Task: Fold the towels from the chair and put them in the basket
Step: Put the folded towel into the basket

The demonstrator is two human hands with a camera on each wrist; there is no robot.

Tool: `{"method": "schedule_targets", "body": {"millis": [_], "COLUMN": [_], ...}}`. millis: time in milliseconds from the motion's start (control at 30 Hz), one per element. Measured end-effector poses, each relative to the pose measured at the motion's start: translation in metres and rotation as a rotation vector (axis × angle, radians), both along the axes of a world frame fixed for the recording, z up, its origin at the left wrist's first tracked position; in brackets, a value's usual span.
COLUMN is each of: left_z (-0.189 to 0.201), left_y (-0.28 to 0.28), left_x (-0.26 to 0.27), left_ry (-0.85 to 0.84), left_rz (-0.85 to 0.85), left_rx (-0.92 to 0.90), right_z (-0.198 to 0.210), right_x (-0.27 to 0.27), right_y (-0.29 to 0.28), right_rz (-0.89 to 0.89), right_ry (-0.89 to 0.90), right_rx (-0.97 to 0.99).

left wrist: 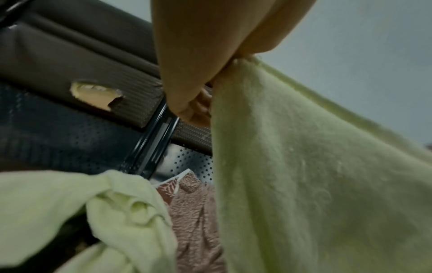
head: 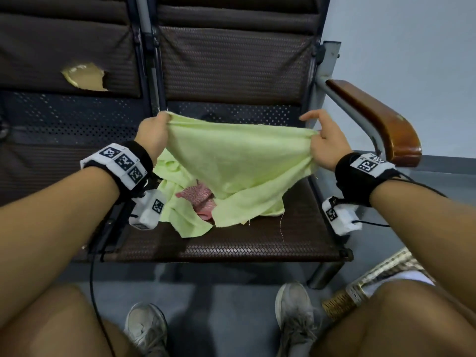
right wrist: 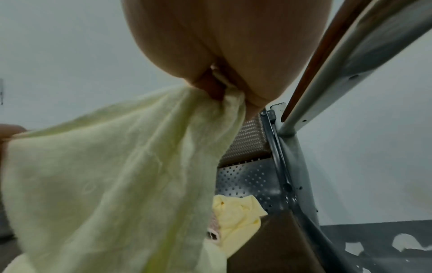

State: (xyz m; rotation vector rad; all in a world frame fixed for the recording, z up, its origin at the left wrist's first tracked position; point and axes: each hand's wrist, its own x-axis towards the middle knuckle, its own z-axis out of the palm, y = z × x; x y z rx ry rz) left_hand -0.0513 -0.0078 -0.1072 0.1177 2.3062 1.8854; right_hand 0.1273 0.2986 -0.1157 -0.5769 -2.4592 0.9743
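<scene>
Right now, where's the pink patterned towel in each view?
Head: pink patterned towel low centre on the seat, under the green towel.
Left wrist: bottom centre, between green folds.
Right wrist: only a sliver at the green towel's lower edge.
Shared landmark: perforated metal panel behind the seat.

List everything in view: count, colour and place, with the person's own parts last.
held towel: one, light green, stretched between both hands above the seat, lower edge resting on the seat
second green towel: one, light green, crumpled on the seat
pink towel: one, pink patterned, on the seat between the green ones
yellow cloth: one, pale yellow, at the back of the seat
chair: one, dark brown woven seat, grey frame
armrest: one, brown wood, right side
basket: one, tan woven, on the floor at right
shoes: two, grey-white, on the floor
left hand: pinches one top corner
right hand: pinches the other
</scene>
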Motion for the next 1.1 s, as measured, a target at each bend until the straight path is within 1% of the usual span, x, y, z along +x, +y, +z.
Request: {"method": "schedule_targets", "body": {"millis": [67,167,233,300,367,433,533,600,667,733,800,867,933,1000,1033,1067,1100], "left_z": [0.013,0.038,0.056,0.071,0.080,0.086,0.094,0.099,0.101,0.104,0.106,0.106,0.102,0.101,0.101,0.101,0.103], "left_y": [0.002,0.000,-0.001,-0.001,-0.005,-0.009,-0.013,-0.011,-0.004,0.009,0.024,0.038,0.052,0.060,0.061,0.059,0.055], "left_x": [0.005,0.013,0.017,0.016,0.012,0.011,0.010,0.012,0.015,0.026,0.044,0.068,0.094,0.117,0.123,0.125,0.124], "left_ry": [-0.034,-0.026,-0.007,0.059,0.119,0.191,0.286,0.269,0.217,0.156,0.110,0.121,0.174,0.246,0.265,0.237,0.147], "left_rz": [-0.048,-0.196,-0.260,-0.272,-0.271,-0.255,-0.140,-0.049,0.019,0.029,-0.027,-0.147,-0.277,-0.403,-0.454,-0.497,-0.532], "left_rx": [0.109,0.143,0.173,0.192,0.176,0.104,-0.007,-0.006,0.032,0.093,0.178,0.243,0.228,0.141,0.100,0.090,0.125], "right_z": [0.015,0.042,0.059,0.074,0.089,0.100,0.113,0.120,0.127,0.133,0.135,0.134,0.136,0.140,0.141,0.141,0.141], "right_x": [0.002,0.008,0.012,0.017,0.021,0.026,0.031,0.028,0.023,0.020,0.016,0.011,0.006,0.005,0.006,0.006,0.007], "right_y": [-0.004,-0.007,-0.004,0.001,0.003,0.002,-0.008,-0.016,-0.027,-0.044,-0.063,-0.083,-0.102,-0.115,-0.117,-0.118,-0.117], "right_rz": [-0.031,-0.015,0.030,0.044,0.018,0.011,0.028,0.015,-0.010,-0.010,0.038,0.078,0.109,0.149,0.170,0.178,0.180], "right_ry": [0.011,-0.080,-0.095,-0.038,0.040,0.074,0.101,0.110,0.086,0.024,-0.030,-0.040,-0.015,-0.014,-0.035,-0.052,-0.065], "right_rx": [0.036,0.171,0.165,0.091,0.011,-0.110,-0.293,-0.408,-0.524,-0.594,-0.658,-0.732,-0.830,-0.912,-0.890,-0.846,-0.796]}}
